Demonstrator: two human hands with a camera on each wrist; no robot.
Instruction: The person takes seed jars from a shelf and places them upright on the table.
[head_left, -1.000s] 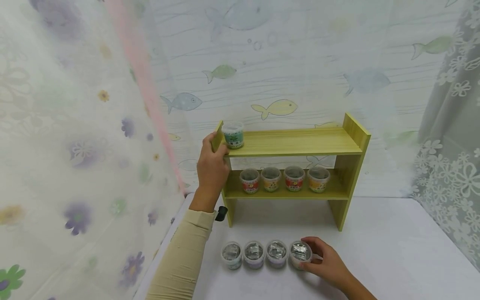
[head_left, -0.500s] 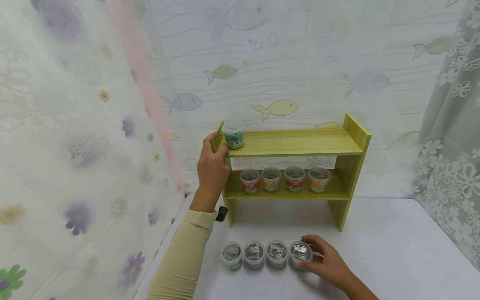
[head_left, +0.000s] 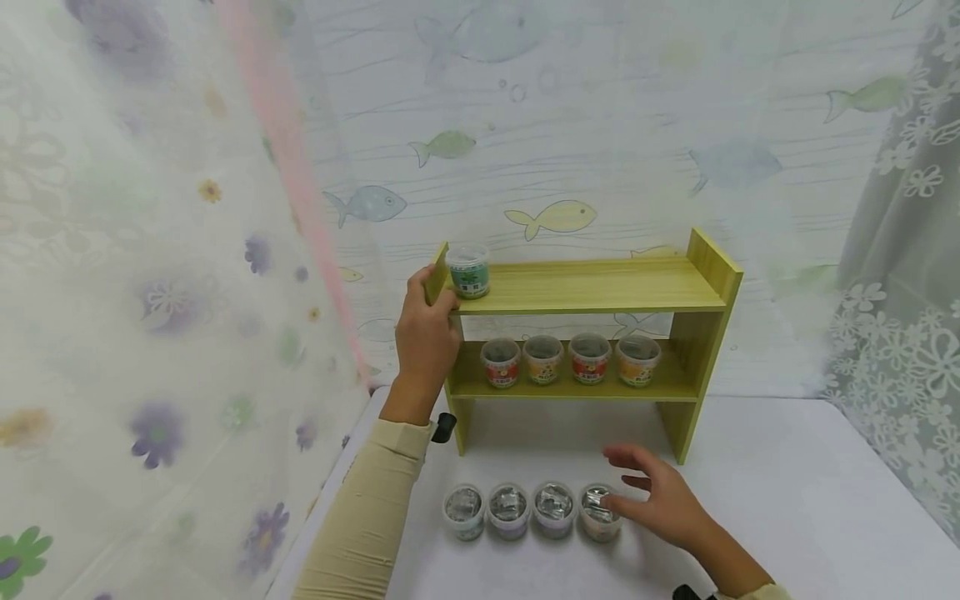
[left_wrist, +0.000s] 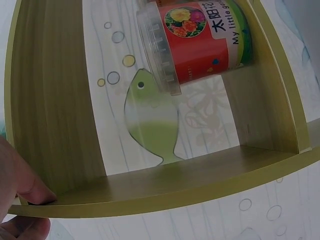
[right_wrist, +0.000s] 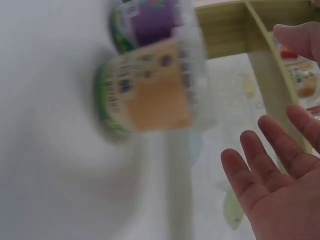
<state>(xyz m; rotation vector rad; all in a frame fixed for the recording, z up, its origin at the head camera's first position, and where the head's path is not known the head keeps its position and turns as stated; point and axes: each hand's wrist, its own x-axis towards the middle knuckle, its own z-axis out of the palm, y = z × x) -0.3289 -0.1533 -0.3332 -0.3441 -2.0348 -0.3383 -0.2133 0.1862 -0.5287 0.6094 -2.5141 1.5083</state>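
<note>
My left hand (head_left: 427,337) grips the upper left side of a two-tier yellow-green wooden shelf (head_left: 592,285), thumb in front and fingers round the side panel. Right beside it, a clear plastic cup with a teal label (head_left: 470,279) stands on the top board. My right hand (head_left: 663,504) hovers by the rightmost cup of a row on the table, its fingers spread and thumb overlapping the cup's rim in the head view. That cup has an orange label (right_wrist: 155,92) in the right wrist view, and foil shows inside from above (head_left: 600,525).
Several cups with red and orange labels stand on the shelf's lower board, one red cup (left_wrist: 205,45) large in the left wrist view. Left of the orange-labelled cup are three more foil-topped cups, the nearest purple (right_wrist: 152,22). Patterned curtains (head_left: 555,125) enclose the white table (head_left: 795,500).
My right hand has let go of the rightmost table cup, opening its fingers and lifting slightly up and right. The cup stays in place. My left hand keeps its grip on the shelf.
</note>
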